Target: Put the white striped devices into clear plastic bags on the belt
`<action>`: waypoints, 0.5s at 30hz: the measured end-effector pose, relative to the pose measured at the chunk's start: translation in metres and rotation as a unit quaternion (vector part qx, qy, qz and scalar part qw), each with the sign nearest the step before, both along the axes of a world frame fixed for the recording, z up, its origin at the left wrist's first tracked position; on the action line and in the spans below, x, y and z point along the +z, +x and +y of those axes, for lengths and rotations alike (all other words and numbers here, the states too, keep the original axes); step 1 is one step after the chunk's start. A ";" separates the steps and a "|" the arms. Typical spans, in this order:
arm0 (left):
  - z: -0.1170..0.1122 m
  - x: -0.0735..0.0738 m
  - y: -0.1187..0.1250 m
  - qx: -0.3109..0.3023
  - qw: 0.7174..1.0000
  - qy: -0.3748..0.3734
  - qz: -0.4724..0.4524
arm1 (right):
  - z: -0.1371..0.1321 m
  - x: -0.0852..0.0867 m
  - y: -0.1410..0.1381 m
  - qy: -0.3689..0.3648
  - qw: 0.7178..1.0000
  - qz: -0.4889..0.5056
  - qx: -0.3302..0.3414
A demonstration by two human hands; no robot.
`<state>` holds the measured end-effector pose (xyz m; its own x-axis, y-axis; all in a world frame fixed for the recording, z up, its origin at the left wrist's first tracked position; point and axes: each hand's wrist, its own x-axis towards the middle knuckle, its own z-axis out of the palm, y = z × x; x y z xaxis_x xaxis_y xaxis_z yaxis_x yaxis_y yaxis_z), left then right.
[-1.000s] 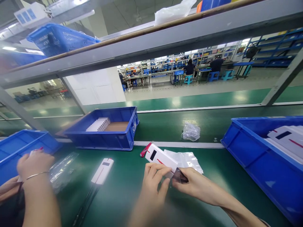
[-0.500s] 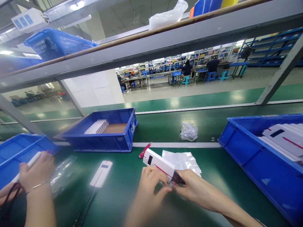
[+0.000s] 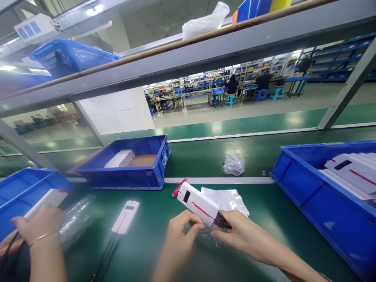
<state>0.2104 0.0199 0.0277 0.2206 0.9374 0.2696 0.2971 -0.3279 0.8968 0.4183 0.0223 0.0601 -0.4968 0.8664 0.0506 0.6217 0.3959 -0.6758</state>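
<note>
Fingers of both hands are pinching the near end of the white device (image 3: 197,203), its long axis pointing up-left, away from the left hand (image 3: 178,243) and right hand (image 3: 235,233)

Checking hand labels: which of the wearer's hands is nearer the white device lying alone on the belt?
Left. The left hand is just right of the lone white device; the right hand is farther right, past the held device.

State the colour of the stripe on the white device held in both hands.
Red, a thin stripe along the white device, clearest in the head view.
</note>
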 end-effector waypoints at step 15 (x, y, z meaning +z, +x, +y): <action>0.026 -0.011 -0.043 0.100 0.970 -0.083 -0.207 | -0.006 0.008 0.023 0.543 0.817 -0.127 -0.148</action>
<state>0.1678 0.0457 0.0168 -0.0655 0.9882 0.1386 -0.0570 -0.1424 0.9882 0.4410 0.0159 0.0678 -0.3870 0.4639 0.7969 0.8643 0.4836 0.1382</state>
